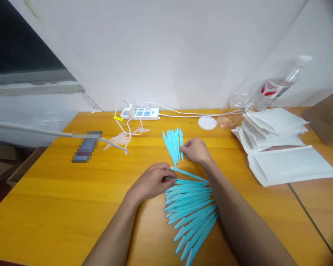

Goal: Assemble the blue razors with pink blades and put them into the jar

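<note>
Many slim turquoise eyebrow razors [191, 199] lie fanned out on the wooden table [86, 207], stacked side by side. My left hand [157, 179] is closed at the top left of this fan, its fingertips pinching the end of a razor there. One separate razor [190, 174] lies slanted just above the fan, by the left fingers. Farther back is a smaller bunch of turquoise razors [172, 144], laid lengthwise. My right hand [196, 150] pinches a razor [181, 142] at the right side of that bunch, thumb and finger together.
A power strip [140, 113] with white cables stands by the wall. Pale pink sticks [120, 139] and a blurred phone [86, 147] lie left. At right are a white lid [207, 123], a clear jar [233, 111], a bottle [280, 87], white padded envelopes [292, 164] and a cardboard box [326, 120].
</note>
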A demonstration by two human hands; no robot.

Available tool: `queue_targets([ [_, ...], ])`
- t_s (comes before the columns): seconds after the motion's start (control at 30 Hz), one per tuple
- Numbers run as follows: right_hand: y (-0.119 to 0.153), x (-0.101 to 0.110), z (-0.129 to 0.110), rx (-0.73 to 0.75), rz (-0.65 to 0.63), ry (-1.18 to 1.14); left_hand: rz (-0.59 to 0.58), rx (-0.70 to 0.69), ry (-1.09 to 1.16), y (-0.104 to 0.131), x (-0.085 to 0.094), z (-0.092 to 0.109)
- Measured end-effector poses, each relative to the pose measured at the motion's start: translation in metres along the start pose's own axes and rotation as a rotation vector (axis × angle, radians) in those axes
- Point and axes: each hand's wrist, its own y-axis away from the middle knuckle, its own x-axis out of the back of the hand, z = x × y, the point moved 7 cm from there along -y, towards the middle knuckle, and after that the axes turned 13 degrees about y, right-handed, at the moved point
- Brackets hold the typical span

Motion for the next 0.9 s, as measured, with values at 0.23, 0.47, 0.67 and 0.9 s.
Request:
queue_targets([
  [0.23,-0.001,-0.008,0.023,-0.069,-0.134,-0.376,0.246,0.127,0.112,0.018,0.055,-0.036],
  [0.47,0.052,0.019,0.031,0.135,-0.134,-0.626,0.707,0.556,-0.640,0.084,0.172,-0.121],
  [0.67,0.091,0.013,0.001,0.422,-0.211,-0.344,0.468,0.564,-0.794,0.072,0.174,-0.125],
  [0.9,0.098,0.002,-0.003,0.522,-0.237,-0.234,0.250,0.665,-0.889,0.066,0.159,-0.115],
])
